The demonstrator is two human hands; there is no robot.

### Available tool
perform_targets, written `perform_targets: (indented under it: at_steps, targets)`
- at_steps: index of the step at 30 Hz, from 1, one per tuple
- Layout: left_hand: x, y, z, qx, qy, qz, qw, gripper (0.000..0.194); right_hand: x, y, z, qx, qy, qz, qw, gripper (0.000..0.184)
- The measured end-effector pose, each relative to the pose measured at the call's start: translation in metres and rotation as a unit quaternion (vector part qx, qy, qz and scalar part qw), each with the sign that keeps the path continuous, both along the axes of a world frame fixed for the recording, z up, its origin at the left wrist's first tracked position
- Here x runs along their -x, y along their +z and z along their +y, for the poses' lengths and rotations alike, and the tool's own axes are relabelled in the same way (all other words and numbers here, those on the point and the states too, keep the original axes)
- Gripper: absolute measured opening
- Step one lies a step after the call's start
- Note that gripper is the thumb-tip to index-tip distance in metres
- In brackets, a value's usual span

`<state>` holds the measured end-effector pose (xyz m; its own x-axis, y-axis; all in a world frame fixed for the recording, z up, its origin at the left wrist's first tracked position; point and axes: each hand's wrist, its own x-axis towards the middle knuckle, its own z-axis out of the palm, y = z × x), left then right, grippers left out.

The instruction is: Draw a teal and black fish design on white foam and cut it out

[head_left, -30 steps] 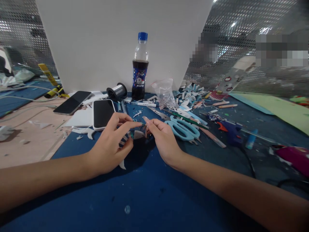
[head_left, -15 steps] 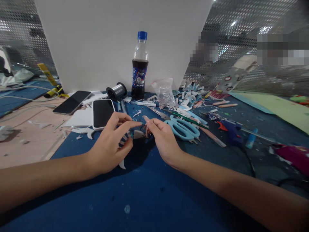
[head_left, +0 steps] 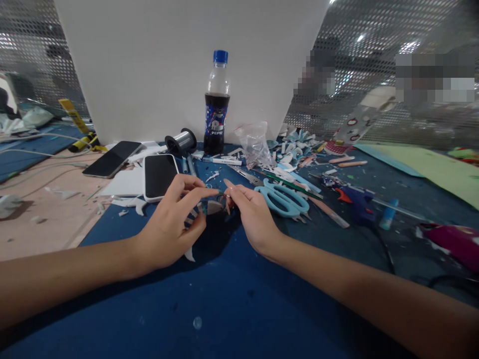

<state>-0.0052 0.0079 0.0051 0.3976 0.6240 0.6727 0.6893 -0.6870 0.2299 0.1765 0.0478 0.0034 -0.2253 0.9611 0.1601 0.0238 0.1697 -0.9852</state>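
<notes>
My left hand and my right hand meet at the middle of the blue mat. Both pinch a thin wire-like piece between thumb and forefinger. A small dark and white striped paper piece lies just under the fingertips, partly hidden by them. Light-blue scissors lie right beside my right hand.
A phone with a white rim and a dark phone lie at the left. A wire spool, a Pepsi bottle and a plastic bag stand before a white board. Paper scraps, pens and a blue glue gun crowd the right.
</notes>
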Motion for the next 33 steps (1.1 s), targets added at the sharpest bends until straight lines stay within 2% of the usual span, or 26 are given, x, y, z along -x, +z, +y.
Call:
perform_targets:
  at_steps: [18,33]
  targets:
    - [-0.0002,-0.0006,-0.001,0.004,0.005,-0.009,1.0,0.037,-0.0002,-0.0014,0.0004,-0.003,-0.016,-0.008,1.0,0.048]
    - [0.0013,-0.0018,-0.0009,0.021,0.002,-0.007,1.0,0.037,-0.0009,-0.0023,0.0005,-0.001,-0.022,-0.023,1.0,0.061]
